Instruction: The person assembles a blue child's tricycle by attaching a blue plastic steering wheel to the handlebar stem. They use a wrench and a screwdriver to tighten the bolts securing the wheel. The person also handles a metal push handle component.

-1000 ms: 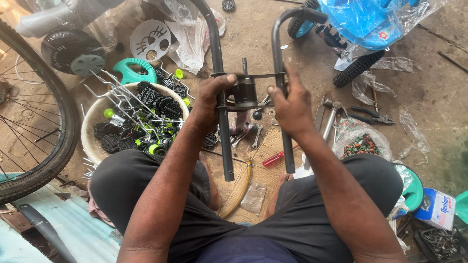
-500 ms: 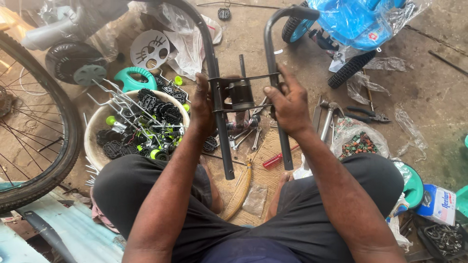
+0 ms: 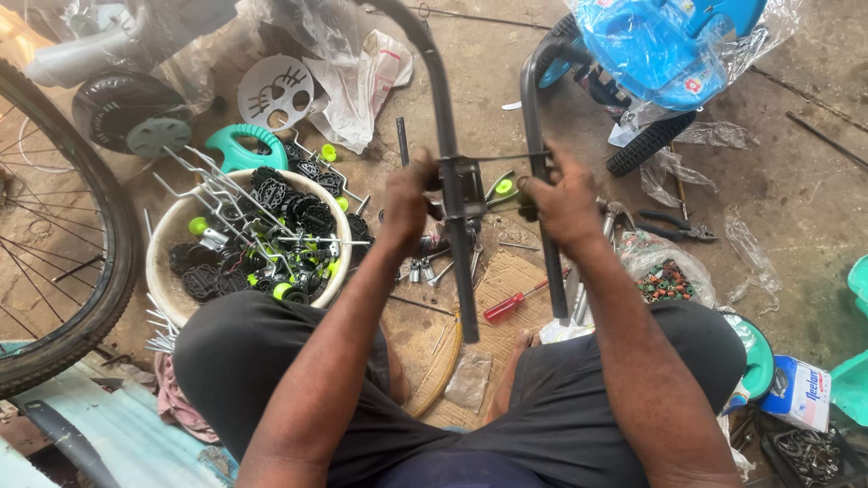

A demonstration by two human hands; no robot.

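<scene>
— Hands?
— Left hand (image 3: 409,201) and right hand (image 3: 559,197) each closed on the dark grey bent metal tube frame (image 3: 445,117), held upright over the knees.
— Floor?
— Bare concrete (image 3: 805,199): red-handled screwdriver (image 3: 513,303), cream basin of black pedals (image 3: 192,226), bicycle wheel (image 3: 86,271), blue plastic-wrapped toy (image 3: 669,36) beyond.

A round cream plastic basin (image 3: 172,237) is showing black and lime-green parts; beside the basin, a teal plastic handle (image 3: 237,150) is lying, and a red-handled screwdriver (image 3: 514,305) is glinting further off.

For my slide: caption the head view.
Both hands, left and right, grip a grey bent-tube frame beside a bowl of pedals.
</scene>
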